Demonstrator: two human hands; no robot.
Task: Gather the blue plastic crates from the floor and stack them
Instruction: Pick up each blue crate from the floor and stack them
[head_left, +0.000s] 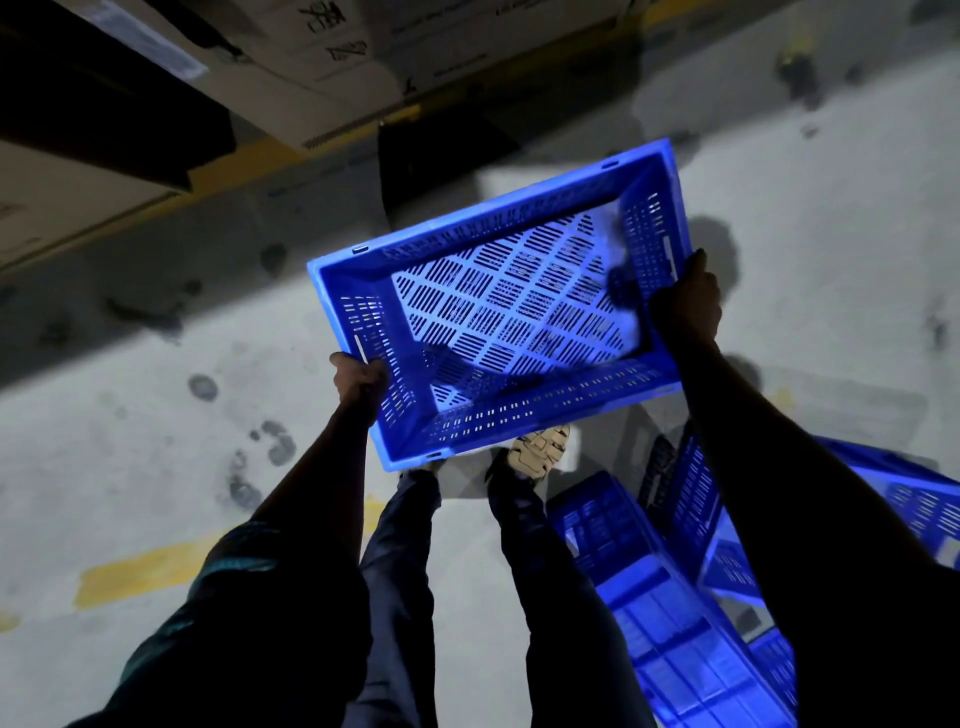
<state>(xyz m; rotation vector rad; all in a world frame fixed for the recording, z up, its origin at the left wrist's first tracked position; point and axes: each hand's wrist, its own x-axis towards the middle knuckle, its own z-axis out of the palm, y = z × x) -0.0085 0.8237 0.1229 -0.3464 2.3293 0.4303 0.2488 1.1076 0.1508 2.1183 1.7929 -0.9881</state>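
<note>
I see the left hand (358, 376) wrapped tight around the short left wall of the blue crate (498, 306), fingers curled over its rim. The crate is slotted plastic, empty, open side toward me, held in the air above the concrete floor (156, 441); its long axis climbs from lower left to upper right. The right hand (688, 304) clamps the opposite short wall. More blue crates (649, 597) lie at lower right.

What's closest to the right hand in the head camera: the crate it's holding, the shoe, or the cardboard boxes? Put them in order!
From the right hand:
1. Held blue crate, gripped at its right end.
2. Shoe, below-left on the floor.
3. Cardboard boxes, far top-left.
</note>
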